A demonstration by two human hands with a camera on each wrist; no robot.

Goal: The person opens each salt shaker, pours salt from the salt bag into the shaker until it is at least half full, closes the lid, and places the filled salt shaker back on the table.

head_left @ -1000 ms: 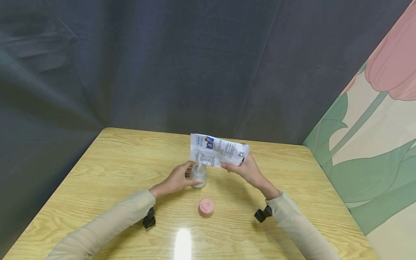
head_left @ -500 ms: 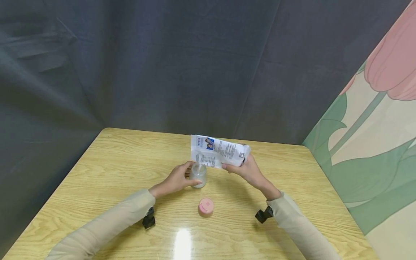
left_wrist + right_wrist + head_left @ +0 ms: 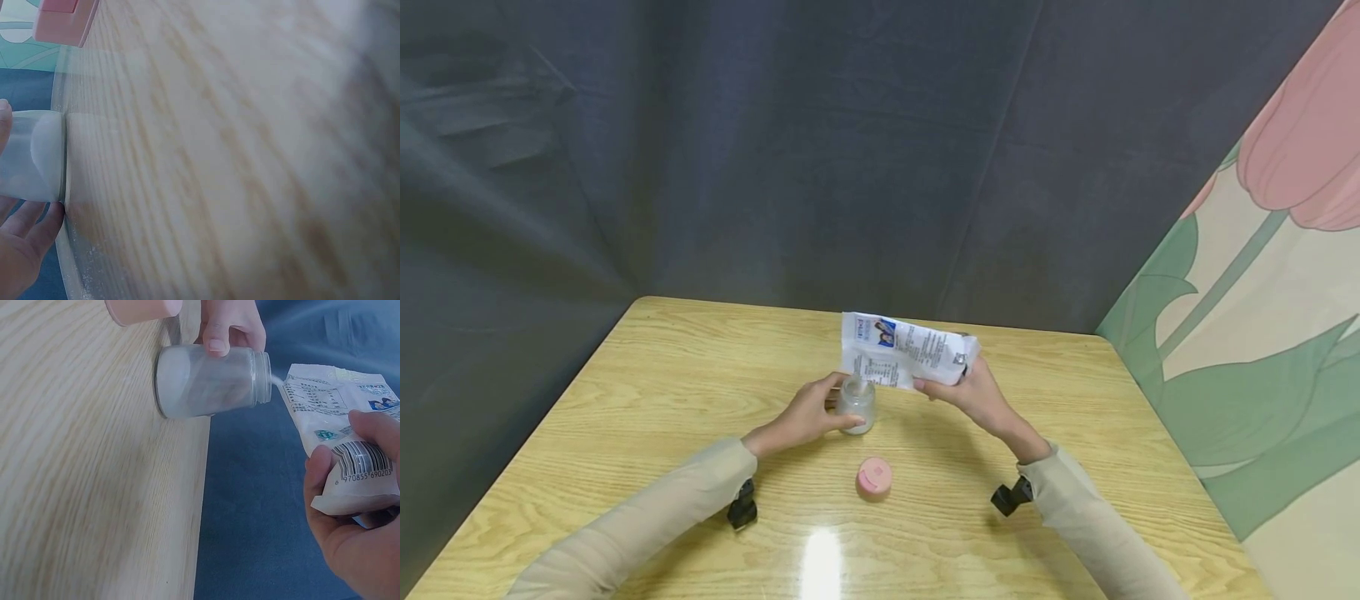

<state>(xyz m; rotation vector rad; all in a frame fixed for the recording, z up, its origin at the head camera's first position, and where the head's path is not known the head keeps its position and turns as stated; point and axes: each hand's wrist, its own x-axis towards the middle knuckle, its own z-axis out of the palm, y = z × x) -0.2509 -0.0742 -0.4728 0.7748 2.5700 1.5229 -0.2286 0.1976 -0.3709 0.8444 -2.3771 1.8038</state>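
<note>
My left hand [image 3: 805, 414] holds a clear glass jar [image 3: 861, 407] standing upright on the table, thumb and fingers around its sides. In the right wrist view, white powdery contents [image 3: 174, 378] fill its lower part. My right hand [image 3: 977, 398] grips a white printed packet [image 3: 925, 350], tilted with its open corner over the jar's mouth. A thin white stream [image 3: 278, 381] runs from that corner into the jar. A barcode [image 3: 362, 459] shows at the packet's other end, between my thumb and fingers. Part of the left fingers lies hidden behind the jar.
A pink round lid-like piece [image 3: 874, 478] sits on the wooden table [image 3: 647, 400] in front of the jar. A dark curtain [image 3: 820, 150] hangs behind the table's back edge. A flower-patterned wall [image 3: 1262, 375] rises at the right.
The hands, jar and packet hold nearly the same places. White contents keep flowing from the packet into the jar.
</note>
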